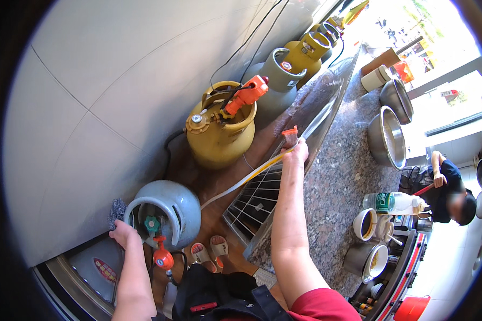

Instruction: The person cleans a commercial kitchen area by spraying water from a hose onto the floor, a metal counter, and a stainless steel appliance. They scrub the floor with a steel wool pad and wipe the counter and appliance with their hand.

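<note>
At the left, my left hand [125, 235] has its fingers closed on a dark grey, curly steel-wool scrubber [117, 211] near the tiled wall. Beside it stands a light blue gas cylinder [183, 206] with a green valve knob [152, 223] and an orange regulator [163, 259]. My right hand [300, 152], reaching over the counter's edge, grips a long whitish hose-like strip [230, 188] with a yellow stripe. The strip runs down toward the blue cylinder. A small red-orange piece [290, 136] shows just beyond that hand; what it belongs to is unclear.
Several more gas cylinders line the wall, including a yellow one [219, 139] with an orange device on top. The granite counter [332, 187] carries steel bowls [386, 138], a clear bottle [385, 202] and pots. A wire rack [254, 200] sits below. Another person [447, 182] works at the right.
</note>
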Action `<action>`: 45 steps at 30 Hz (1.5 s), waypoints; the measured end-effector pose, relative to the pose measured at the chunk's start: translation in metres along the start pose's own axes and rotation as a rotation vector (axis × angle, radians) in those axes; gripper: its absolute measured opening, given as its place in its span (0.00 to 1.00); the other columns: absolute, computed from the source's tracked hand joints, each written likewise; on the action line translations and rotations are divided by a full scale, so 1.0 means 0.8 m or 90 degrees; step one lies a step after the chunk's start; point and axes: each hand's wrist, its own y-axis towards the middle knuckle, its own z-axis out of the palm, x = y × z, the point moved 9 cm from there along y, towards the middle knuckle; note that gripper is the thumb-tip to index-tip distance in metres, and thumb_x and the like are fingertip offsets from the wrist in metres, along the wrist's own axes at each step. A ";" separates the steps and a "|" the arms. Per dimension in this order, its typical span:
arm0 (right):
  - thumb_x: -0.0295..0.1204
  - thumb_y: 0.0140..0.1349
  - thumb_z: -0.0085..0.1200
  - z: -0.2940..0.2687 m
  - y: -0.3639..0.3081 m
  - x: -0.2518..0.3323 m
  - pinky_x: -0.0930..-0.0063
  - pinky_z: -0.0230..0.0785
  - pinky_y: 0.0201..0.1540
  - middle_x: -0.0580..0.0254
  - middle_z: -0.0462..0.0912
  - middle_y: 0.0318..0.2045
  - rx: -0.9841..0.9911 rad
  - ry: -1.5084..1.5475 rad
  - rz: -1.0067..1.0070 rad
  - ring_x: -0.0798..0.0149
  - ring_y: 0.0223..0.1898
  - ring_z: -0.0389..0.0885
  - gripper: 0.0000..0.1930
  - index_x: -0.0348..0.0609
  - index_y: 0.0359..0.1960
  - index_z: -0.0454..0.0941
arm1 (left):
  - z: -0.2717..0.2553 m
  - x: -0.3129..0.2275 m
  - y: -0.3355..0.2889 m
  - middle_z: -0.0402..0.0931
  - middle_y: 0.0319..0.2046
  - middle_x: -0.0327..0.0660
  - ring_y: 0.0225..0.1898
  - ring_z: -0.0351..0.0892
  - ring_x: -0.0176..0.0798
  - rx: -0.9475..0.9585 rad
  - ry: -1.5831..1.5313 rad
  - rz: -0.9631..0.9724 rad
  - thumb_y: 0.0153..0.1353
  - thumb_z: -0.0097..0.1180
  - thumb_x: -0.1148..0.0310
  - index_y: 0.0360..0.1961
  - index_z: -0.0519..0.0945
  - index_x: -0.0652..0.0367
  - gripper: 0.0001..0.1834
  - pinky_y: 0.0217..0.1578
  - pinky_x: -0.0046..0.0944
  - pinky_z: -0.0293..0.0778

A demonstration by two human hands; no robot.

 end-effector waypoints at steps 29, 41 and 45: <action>0.32 0.56 0.38 -0.388 -0.208 -0.509 0.66 0.64 0.24 0.66 0.73 0.17 -0.076 -0.309 0.563 0.61 0.19 0.71 0.10 0.48 0.24 0.73 | 0.004 -0.003 -0.006 0.74 0.40 0.59 0.32 0.80 0.53 0.027 -0.007 -0.019 0.54 0.39 0.57 0.50 0.64 0.70 0.28 0.36 0.44 0.75; 0.30 0.55 0.43 -0.630 -0.253 -0.437 0.72 0.56 0.19 0.64 0.67 0.15 -0.351 -0.156 0.542 0.63 0.16 0.65 0.09 0.49 0.19 0.70 | 0.013 0.007 0.002 0.75 0.38 0.58 0.30 0.79 0.52 0.052 -0.046 -0.011 0.54 0.42 0.58 0.49 0.65 0.71 0.27 0.31 0.42 0.77; 0.32 0.58 0.36 -0.600 -0.275 -0.403 0.69 0.61 0.16 0.62 0.72 0.18 -0.164 -0.139 0.629 0.61 0.15 0.67 0.12 0.46 0.28 0.74 | 0.025 0.013 0.014 0.71 0.46 0.59 0.38 0.77 0.54 0.084 -0.138 0.005 0.54 0.44 0.63 0.48 0.65 0.73 0.25 0.27 0.42 0.79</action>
